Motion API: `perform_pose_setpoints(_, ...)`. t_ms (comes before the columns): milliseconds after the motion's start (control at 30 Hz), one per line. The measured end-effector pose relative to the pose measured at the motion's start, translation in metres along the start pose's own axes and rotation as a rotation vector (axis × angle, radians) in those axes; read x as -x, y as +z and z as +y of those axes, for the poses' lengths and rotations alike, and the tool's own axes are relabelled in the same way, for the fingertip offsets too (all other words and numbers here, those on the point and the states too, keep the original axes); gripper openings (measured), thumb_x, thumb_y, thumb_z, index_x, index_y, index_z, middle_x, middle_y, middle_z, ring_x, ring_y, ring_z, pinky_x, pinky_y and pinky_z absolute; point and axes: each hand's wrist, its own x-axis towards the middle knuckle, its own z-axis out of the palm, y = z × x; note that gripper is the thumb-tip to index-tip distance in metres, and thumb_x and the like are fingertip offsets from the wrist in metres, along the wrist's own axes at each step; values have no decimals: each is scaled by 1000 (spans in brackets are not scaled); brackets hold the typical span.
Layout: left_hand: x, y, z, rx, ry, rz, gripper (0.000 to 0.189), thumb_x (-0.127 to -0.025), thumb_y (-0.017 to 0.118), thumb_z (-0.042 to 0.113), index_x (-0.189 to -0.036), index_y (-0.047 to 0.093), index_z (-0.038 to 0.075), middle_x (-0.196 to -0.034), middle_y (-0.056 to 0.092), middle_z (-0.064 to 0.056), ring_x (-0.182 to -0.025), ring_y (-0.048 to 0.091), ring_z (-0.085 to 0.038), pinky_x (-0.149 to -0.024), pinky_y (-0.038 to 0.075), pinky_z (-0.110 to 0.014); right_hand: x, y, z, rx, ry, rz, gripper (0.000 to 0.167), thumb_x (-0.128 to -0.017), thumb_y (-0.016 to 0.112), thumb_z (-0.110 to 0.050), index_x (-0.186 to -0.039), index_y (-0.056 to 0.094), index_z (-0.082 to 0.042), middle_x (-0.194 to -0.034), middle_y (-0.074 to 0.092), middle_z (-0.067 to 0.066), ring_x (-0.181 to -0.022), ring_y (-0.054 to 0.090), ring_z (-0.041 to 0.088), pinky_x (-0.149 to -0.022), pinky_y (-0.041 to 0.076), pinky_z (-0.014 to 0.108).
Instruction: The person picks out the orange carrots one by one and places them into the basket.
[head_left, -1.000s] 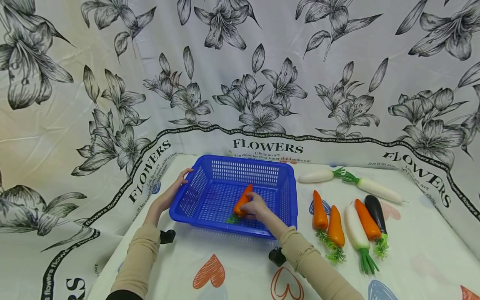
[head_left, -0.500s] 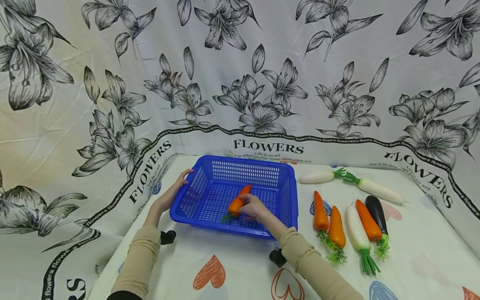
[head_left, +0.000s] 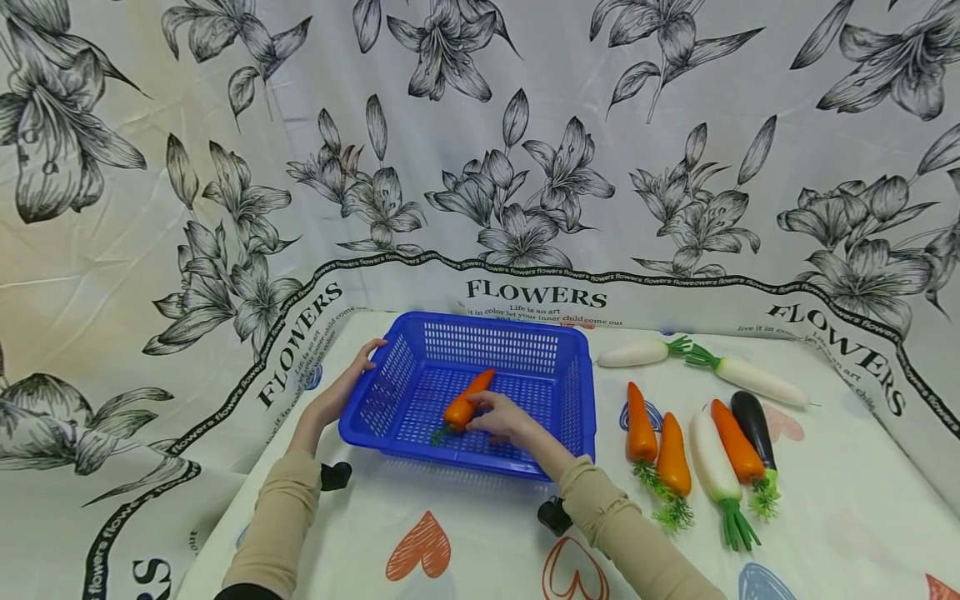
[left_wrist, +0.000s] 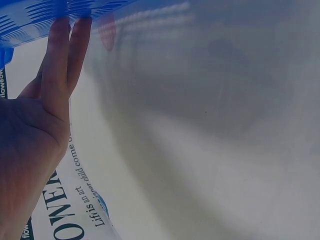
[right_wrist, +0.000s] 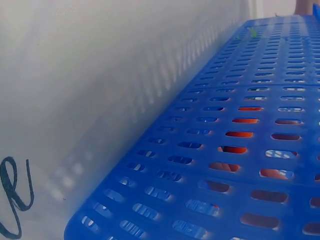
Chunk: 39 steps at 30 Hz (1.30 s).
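Note:
In the head view, my left hand (head_left: pixel 341 392) holds the left rim of a blue slotted plastic basket (head_left: pixel 390 440). The left wrist view shows straight fingers (left_wrist: pixel 56 60) reaching up against the basket's slotted outside. Inside the basket lies an orange carrot (head_left: pixel 467 406), its green top toward the near left. My right hand (head_left: pixel 506 417) is down in the basket, index finger and thumb curled at the carrot's right side. Through the slots in the right wrist view, bits of orange carrot (right_wrist: pixel 242 121) show; most of the right hand is hidden behind the wall.
Right of the basket lie two more carrots (head_left: pixel 640 429), a white radish (head_left: pixel 712 454), another carrot (head_left: pixel 737 442) and a dark eggplant (head_left: pixel 750 421). Two white radishes (head_left: pixel 633 353) lie behind them. A flower-printed curtain (head_left: pixel 525 208) hangs along the back and left.
The carrot in the basket has shifted left and slightly toward the near side, with my right hand following it left. My left hand and the basket have not visibly moved.

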Motion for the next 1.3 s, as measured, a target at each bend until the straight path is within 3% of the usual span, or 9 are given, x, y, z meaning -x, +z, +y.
perform_pose_setpoints(400, 2, 0, 1, 8, 5, -5, 50, -98, 23, 30, -147, 12, 32, -157, -1, -10, -137, 19, -41, -103, 26, -49, 0, -3, -1, -106, 16, 28, 47, -87, 62, -5, -133, 51, -3, -129, 51, 23, -112, 55, 37, -92, 45, 56)
perform_pose_setpoints(733, 3, 1, 1, 9, 14, 2, 50, -98, 24, 29, -147, 12, 32, -157, -2, -7, -136, 20, -40, -102, 27, -47, 0, -3, -4, -145, 72, 130, 44, -87, 63, -9, -130, 55, -8, -124, 55, 17, -96, 55, 28, -82, 50, 44)
perform_pose_setpoints(1033, 3, 1, 0, -1, 19, 9, 52, -97, 24, 27, -147, 13, 31, -158, -5, -6, -137, 17, -40, -102, 26, -48, -2, -4, -4, -194, 105, 171, 45, -87, 62, -12, -132, 54, -9, -127, 54, 18, -104, 56, 30, -88, 48, 46)
perform_pose_setpoints(1300, 2, 2, 1, 6, 6, 10, 52, -97, 25, 27, -147, 13, 31, -158, -5, -6, -137, 18, -40, -101, 27, -47, 1, -8, -3, -269, 68, 182, 50, -87, 61, -13, -135, 50, -7, -129, 53, 21, -110, 57, 36, -88, 49, 47)
